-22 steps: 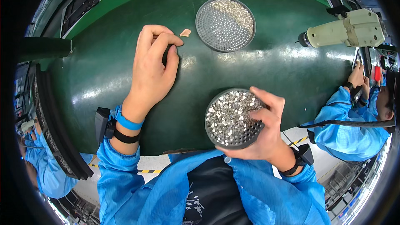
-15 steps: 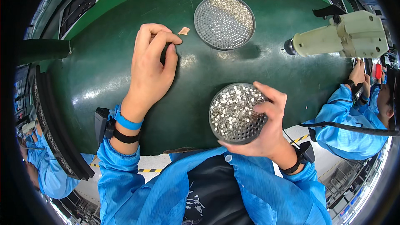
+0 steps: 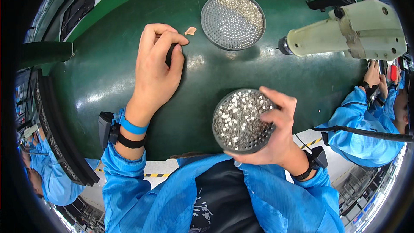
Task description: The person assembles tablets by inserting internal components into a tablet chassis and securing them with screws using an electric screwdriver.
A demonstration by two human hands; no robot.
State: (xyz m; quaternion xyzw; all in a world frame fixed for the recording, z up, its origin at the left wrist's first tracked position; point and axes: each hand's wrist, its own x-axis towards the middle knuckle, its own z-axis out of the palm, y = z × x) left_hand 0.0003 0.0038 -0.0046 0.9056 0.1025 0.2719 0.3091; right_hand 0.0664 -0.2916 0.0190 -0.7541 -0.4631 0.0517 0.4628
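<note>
My right hand [image 3: 276,133] grips a round perforated metal dish [image 3: 241,121] full of small shiny metal pieces, held just above the near edge of the dark green table [image 3: 108,77]. My left hand [image 3: 157,67] rests on the table farther left, its fingers curled together with the thumb against the fingertips; whether it pinches anything cannot be seen. A small tan scrap [image 3: 190,30] lies just past its fingertips. A second round perforated dish [image 3: 233,20], partly filled with small pieces, sits at the far side of the table.
A cream-coloured power tool [image 3: 349,32] hangs in from the right above the table. Another person in a blue coat [image 3: 366,121] works at the right; a further blue sleeve [image 3: 43,177] shows at the lower left. A dark rail [image 3: 56,133] edges the table's left.
My right hand has brought the filled dish up and to the right, a little farther over the table. The left hand has stayed put.
</note>
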